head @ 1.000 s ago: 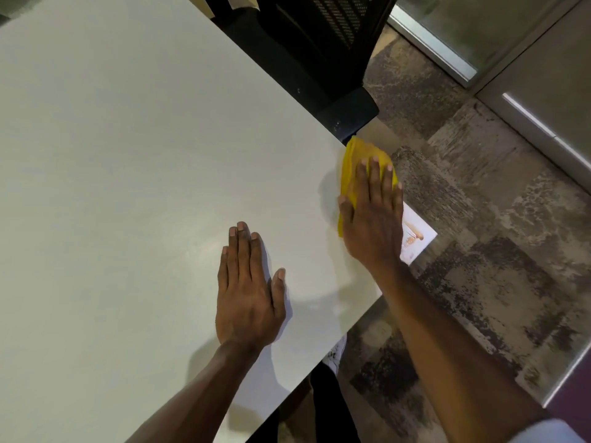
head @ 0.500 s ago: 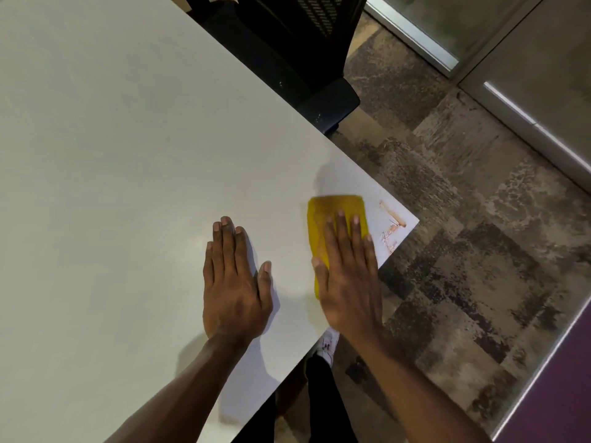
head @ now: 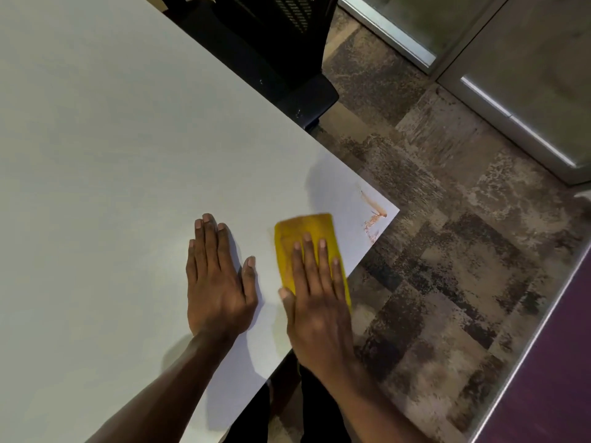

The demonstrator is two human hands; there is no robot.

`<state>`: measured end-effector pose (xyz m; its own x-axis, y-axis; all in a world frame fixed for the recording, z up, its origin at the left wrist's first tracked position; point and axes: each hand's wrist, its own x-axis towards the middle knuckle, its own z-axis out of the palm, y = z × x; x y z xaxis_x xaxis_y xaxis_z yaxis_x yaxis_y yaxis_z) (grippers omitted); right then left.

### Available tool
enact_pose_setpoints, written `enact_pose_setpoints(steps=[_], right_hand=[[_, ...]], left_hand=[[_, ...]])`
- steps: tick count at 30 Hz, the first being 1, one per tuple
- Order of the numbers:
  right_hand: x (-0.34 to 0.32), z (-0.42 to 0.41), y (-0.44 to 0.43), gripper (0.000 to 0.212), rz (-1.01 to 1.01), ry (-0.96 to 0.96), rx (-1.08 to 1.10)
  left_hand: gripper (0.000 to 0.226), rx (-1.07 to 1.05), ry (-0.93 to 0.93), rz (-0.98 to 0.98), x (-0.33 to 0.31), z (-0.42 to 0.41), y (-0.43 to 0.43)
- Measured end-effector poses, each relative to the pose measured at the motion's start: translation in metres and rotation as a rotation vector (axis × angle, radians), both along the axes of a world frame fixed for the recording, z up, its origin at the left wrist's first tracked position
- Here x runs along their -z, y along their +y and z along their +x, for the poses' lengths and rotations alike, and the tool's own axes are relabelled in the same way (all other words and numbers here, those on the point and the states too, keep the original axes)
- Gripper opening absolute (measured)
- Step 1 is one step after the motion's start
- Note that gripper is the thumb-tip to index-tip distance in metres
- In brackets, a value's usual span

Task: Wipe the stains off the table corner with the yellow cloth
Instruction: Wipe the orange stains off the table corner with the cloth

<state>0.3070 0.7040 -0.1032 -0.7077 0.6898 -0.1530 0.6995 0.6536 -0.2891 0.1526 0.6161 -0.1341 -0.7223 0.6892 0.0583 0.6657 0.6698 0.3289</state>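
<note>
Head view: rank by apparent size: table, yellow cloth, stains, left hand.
1. table
2. left hand
3. yellow cloth, partly hidden under the right hand, so its rank against the left hand is unsure
4. stains

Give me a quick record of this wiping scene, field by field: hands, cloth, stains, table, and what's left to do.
left hand: flat on the table, palm down, holding nothing
right hand: pressed flat on the yellow cloth
yellow cloth: folded, lying near the right edge, short of the corner
stains: orange-brown smear and specks at the corner, uncovered
table: white top, otherwise bare
chair: black, at the far edge
remaining: stains not yet wiped off
</note>
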Motion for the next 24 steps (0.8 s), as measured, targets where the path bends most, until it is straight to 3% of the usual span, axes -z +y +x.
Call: enact_pose_setpoints(steps=[5,10,19,24], right_hand=[[0.005,-0.006,0.037,0.065,-0.003,-0.010,-0.034],[0.006,-0.038,0.092,0.067,0.022,-0.047,0.083],[-0.005,0.025,-0.022,0.083,-0.015,0.025,0.056],[-0.005,0.011,0.021,0.084,-0.016,0.029,0.072]], left_hand=[[0.077,0.005,0.007,-0.007,0.001,0.000,0.000],[0.077,0.004,0.018,-0.022,0.003,0.000,0.000],[0.077,0.004,-0.020,-0.031,-0.002,0.001,0.000],[0.077,0.003,-0.021,-0.046,-0.004,0.001,0.002]])
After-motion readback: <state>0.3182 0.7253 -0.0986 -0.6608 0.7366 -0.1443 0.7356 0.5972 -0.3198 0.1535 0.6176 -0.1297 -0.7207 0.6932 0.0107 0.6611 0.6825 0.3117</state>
